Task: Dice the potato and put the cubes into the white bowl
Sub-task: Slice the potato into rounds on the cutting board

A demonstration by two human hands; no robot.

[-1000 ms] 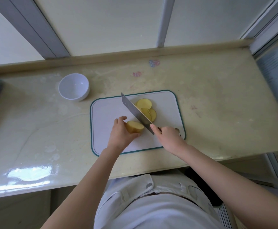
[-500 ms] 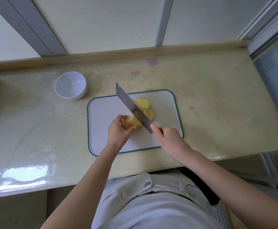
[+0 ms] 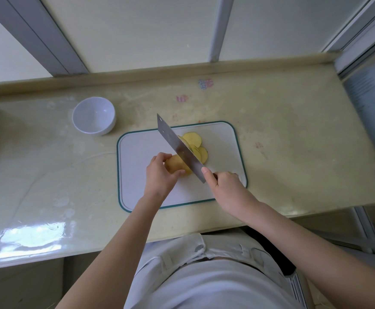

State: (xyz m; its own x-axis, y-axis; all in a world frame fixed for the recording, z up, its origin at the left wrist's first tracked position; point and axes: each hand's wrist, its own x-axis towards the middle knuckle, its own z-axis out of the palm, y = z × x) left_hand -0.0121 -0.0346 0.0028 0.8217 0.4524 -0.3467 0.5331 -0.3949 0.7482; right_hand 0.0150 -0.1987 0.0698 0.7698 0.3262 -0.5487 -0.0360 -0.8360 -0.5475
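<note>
Head view: the yellow-skinned potato (image 3: 175, 166) is being sliced on the white, teal-edged plastic cutting board (image 3: 137, 150).
The left hand (image 3: 159, 176) grips the potato, and the right hand (image 3: 225, 186) clasps the broad steel cleaver (image 3: 177, 148), which is set against the cut face beside the round slices (image 3: 194, 141). The steadying hand is best tucked back and the cuts kept even. The round white bowl (image 3: 94, 115) waits well apart.

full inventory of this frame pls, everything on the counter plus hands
Bowl: 1, white, empty, counter left of board
Cutting board: 1, white with teal rim, counter centre
Potato slices: several, yellow, overlapping, board beyond the knife
Potato chunk: 1, yellow-brown, on board at the blade
Knife: 1, steel cleaver, across the board
Counter: 1, beige
Stickers: few, pink and blue, counter behind board
Left hand: 1, grips the chunk
Right hand: 1, grips the knife handle
</note>
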